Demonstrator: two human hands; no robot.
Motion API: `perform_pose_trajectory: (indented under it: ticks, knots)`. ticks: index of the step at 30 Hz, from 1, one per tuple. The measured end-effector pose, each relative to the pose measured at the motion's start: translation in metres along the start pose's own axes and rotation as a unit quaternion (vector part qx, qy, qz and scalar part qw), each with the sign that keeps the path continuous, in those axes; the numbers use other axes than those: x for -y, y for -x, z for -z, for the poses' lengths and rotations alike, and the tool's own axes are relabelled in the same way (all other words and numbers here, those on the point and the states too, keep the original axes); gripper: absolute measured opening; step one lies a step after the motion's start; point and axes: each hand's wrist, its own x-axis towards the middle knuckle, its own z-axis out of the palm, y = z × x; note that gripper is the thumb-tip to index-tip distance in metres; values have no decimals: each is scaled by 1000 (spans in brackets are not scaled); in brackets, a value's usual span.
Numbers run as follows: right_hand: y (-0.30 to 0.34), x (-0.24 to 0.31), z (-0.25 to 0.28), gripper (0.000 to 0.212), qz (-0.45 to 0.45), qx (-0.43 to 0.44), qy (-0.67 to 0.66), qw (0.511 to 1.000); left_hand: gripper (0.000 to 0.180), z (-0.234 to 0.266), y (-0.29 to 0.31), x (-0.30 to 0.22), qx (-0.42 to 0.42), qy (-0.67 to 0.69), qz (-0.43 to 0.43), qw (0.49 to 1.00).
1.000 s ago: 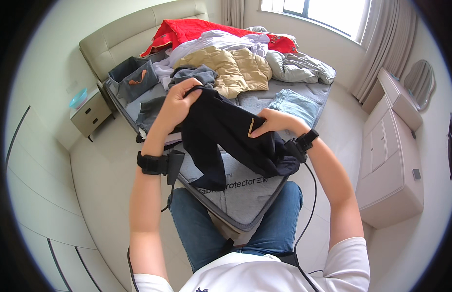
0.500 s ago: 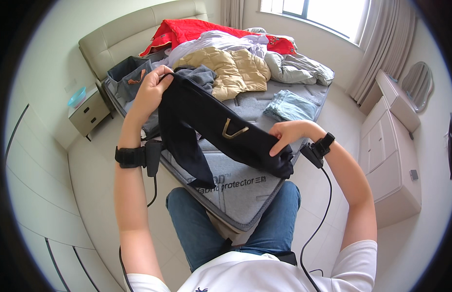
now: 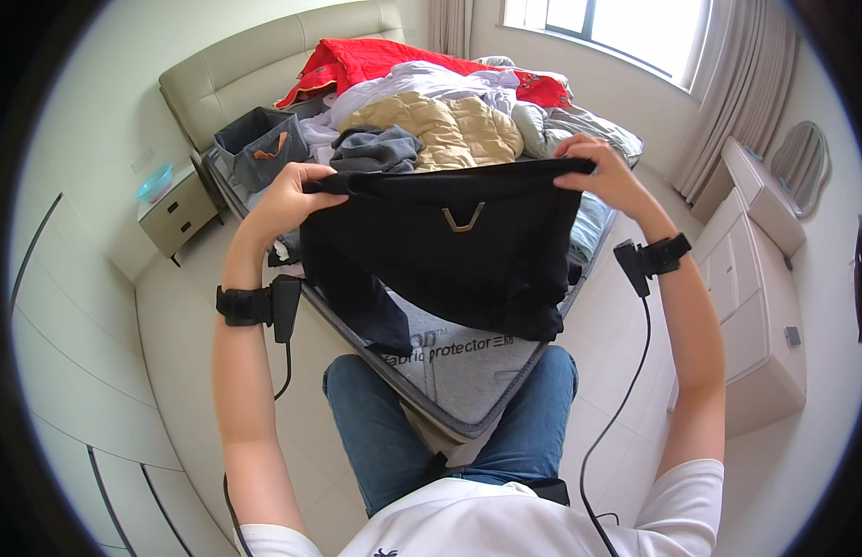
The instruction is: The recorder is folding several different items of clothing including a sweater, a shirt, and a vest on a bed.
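A black garment hangs stretched between my two hands above the near corner of the mattress. A gold V-shaped mark shows at its middle, and a narrower length hangs down on the left. Its exact kind is not clear. My left hand pinches the upper left corner between thumb and fingers. At the upper right corner, my right hand grips the cloth the same way, higher than the left. Behind the cloth, a folded light-blue garment is partly hidden on the bed.
Farther back on the bed lie a grey garment, a tan quilted garment, a red cover and a grey fabric bin. A nightstand with a blue bowl stands left, a pale cabinet right.
My right hand has moved up and to the right with its end of the black garment. The cloth, bunched and slanting before, now spreads wide with a nearly level top edge.
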Motion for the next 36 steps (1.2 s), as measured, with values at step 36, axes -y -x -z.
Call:
perform_pose_trajectory:
  ticks: [36]
  knots:
    - [18, 41, 129, 7, -39, -208, -133, 968, 22, 87, 33, -71, -400, 113, -277, 866]
